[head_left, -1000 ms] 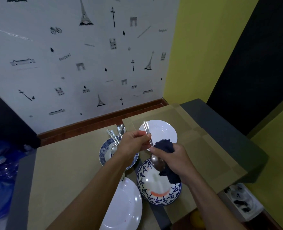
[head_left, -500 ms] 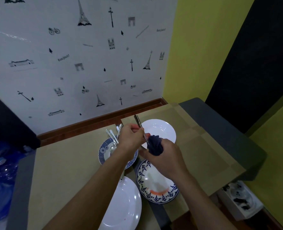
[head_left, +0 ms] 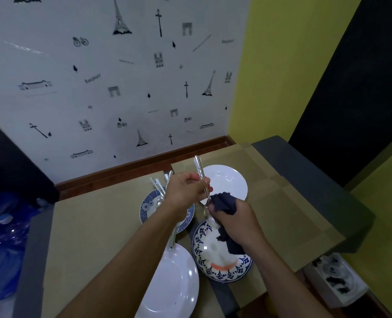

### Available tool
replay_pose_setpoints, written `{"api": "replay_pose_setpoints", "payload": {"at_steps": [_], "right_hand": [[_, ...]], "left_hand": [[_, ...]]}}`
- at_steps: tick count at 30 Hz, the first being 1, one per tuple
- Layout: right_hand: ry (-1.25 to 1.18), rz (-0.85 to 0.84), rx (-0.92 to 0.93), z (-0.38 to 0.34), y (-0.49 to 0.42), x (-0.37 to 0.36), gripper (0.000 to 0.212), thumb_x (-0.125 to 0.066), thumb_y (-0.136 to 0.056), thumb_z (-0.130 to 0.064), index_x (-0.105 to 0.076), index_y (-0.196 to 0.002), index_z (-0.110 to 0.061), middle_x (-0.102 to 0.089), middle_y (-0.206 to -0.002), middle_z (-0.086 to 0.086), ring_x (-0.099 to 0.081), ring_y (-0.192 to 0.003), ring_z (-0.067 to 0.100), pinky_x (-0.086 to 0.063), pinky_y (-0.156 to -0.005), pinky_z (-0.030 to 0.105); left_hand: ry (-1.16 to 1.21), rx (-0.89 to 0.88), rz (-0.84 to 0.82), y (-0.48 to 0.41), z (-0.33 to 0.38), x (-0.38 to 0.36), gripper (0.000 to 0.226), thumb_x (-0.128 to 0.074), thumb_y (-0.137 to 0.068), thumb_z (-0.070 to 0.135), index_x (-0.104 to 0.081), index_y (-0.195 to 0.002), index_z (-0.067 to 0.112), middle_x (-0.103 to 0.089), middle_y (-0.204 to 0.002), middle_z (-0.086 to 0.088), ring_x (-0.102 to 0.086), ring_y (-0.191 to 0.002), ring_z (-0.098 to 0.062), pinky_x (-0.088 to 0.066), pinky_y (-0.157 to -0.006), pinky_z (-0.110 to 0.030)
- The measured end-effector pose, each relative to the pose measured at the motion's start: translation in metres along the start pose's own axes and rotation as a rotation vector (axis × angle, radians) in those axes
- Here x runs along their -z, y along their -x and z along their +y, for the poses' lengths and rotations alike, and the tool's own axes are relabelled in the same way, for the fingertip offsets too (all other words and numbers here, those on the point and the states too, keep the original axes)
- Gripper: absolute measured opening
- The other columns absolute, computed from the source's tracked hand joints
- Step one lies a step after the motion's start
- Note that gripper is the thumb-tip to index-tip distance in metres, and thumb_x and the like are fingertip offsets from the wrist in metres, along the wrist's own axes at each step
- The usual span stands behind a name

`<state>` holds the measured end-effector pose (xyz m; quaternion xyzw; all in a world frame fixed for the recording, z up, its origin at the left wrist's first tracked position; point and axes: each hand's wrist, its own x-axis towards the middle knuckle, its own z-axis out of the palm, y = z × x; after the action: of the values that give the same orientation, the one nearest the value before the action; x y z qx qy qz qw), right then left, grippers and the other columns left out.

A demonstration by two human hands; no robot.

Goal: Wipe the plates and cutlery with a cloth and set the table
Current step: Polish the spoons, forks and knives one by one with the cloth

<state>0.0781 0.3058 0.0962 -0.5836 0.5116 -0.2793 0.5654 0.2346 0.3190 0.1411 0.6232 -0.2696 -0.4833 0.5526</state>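
My left hand (head_left: 185, 191) pinches the handle of a steel spoon (head_left: 201, 177), which stands nearly upright, handle tip up. My right hand (head_left: 236, 222) grips a dark blue cloth (head_left: 224, 203) wrapped round the spoon's lower stem; the bowl (head_left: 210, 218) peeks out below. Under the hands lies a blue-patterned plate (head_left: 220, 262) with an orange smear. A white plate (head_left: 227, 182) sits behind it. Another white plate (head_left: 172, 285) lies near me. A blue-rimmed plate (head_left: 147, 207) carries more cutlery (head_left: 158, 187).
Brown placemats (head_left: 94, 226) cover the grey table (head_left: 309, 175). The table ends at a papered wall behind. Blue plastic bottles (head_left: 2, 249) lie on the floor at the left. A white power strip (head_left: 337, 278) sits low at the right.
The cloth hand slid up the spoon's stem, then back down toward the bowl. The spoon's handle has tilted and rises higher above my left hand.
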Motion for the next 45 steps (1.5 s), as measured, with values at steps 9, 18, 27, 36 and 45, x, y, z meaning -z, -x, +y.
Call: {"api": "replay_pose_setpoints", "payload": {"at_steps": [9, 18, 27, 36, 45], "right_hand": [[-0.05, -0.093, -0.029, -0.002, -0.004, 0.002, 0.015, -0.077, -0.091, -0.017, -0.067, -0.088, -0.006, -0.061, -0.061, 0.013, -0.056, -0.049, 0.026, -0.058, -0.051, 0.043], [0.409, -0.051, 0.343, 0.016, -0.005, -0.01, 0.019, -0.079, -0.089, -0.037, -0.082, -0.101, -0.022, -0.055, -0.11, -0.013, -0.064, -0.081, 0.007, -0.046, -0.065, 0.012], [0.207, -0.023, 0.069, 0.02, -0.024, -0.018, 0.016, -0.082, -0.084, -0.025, -0.069, -0.092, -0.031, -0.074, -0.077, -0.004, -0.069, -0.07, 0.02, -0.049, -0.061, 0.028], [0.186, -0.051, -0.057, 0.036, -0.041, -0.028, 0.013, -0.08, -0.087, -0.018, -0.07, -0.093, -0.024, -0.075, -0.087, -0.001, -0.071, -0.085, 0.022, -0.058, -0.074, 0.039], [0.128, 0.053, -0.147, 0.045, -0.077, -0.025, 0.013, -0.08, -0.086, -0.018, -0.071, -0.091, -0.027, -0.075, -0.082, 0.003, -0.072, -0.079, 0.025, -0.054, -0.066, 0.032]], "left_hand": [[0.017, -0.038, 0.023, 0.001, -0.007, 0.004, 0.021, -0.067, -0.093, 0.009, -0.063, -0.106, -0.007, -0.071, -0.1, -0.025, -0.075, -0.084, -0.023, -0.059, -0.064, -0.023], [-0.039, -0.071, 0.195, -0.015, -0.014, 0.011, 0.013, -0.067, -0.094, 0.01, -0.064, -0.098, -0.002, -0.074, -0.089, -0.017, -0.076, -0.078, -0.021, -0.063, -0.074, -0.04], [-0.022, -0.013, 0.211, -0.018, -0.032, 0.019, 0.014, -0.068, -0.093, 0.007, -0.066, -0.092, -0.007, -0.072, -0.084, -0.022, -0.076, -0.076, -0.024, -0.063, -0.069, -0.036], [-0.191, -0.017, 0.116, -0.025, -0.059, 0.034, 0.013, -0.071, -0.09, 0.012, -0.078, -0.099, 0.005, -0.075, -0.089, -0.018, -0.068, -0.074, -0.02, -0.06, -0.073, -0.027], [-0.034, 0.075, 0.234, -0.039, -0.077, 0.061, 0.021, -0.078, -0.08, 0.001, -0.067, -0.098, 0.001, -0.074, -0.087, -0.015, -0.074, -0.082, -0.028, -0.062, -0.079, -0.038]]}}
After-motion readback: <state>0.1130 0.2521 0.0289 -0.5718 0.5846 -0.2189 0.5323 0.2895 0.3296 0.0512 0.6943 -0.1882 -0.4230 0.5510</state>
